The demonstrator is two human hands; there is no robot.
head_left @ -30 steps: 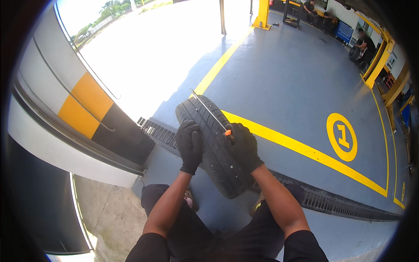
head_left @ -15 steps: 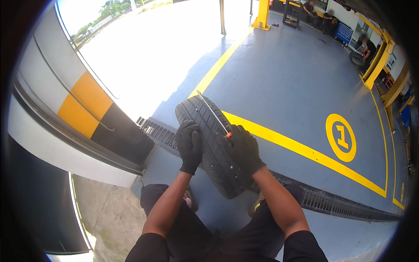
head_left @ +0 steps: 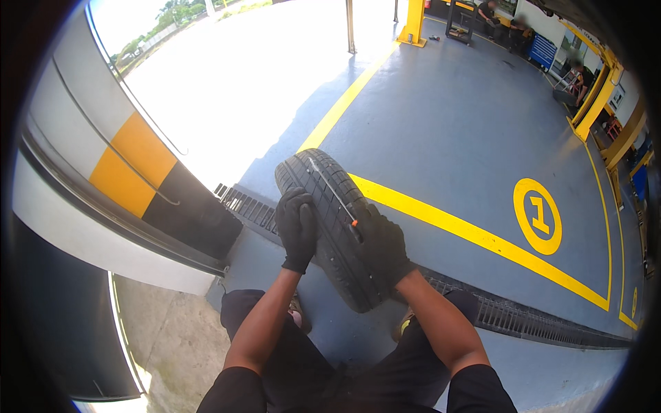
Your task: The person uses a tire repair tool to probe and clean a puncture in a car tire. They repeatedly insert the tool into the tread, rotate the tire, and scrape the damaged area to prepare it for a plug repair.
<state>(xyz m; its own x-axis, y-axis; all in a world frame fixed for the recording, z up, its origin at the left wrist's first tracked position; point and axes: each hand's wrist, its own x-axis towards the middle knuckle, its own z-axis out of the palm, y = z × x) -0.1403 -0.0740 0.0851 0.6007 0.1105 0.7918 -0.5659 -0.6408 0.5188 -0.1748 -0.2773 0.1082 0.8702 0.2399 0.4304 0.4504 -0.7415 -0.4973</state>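
Observation:
A black tyre point(head_left: 343, 268) stands upright between my legs, its grooved tread facing up and small pale specks dotting it. My left hand point(head_left: 296, 230), in a black glove, is closed against the tyre's left edge with the fingers curled. In my gloved right hand point(head_left: 383, 242) is a screwdriver point(head_left: 333, 187) with a long thin metal shaft and orange at its handle end; most of the handle is hidden by the glove. The shaft slants along the tread, its tip down at the far part of the tyre.
A drain grate point(head_left: 513, 318) crosses the floor beyond my feet, and a yellow line point(head_left: 441, 224) runs past the tyre. On my left stands a striped wall point(head_left: 134, 165). Yellow lift posts point(head_left: 597, 96), a blue tool cabinet point(head_left: 542, 51) and several people are far off.
My right hand has shifted slightly left and down with the screwdriver, whose tip now lies lower on the tread. The left hand stays on the tyre's edge.

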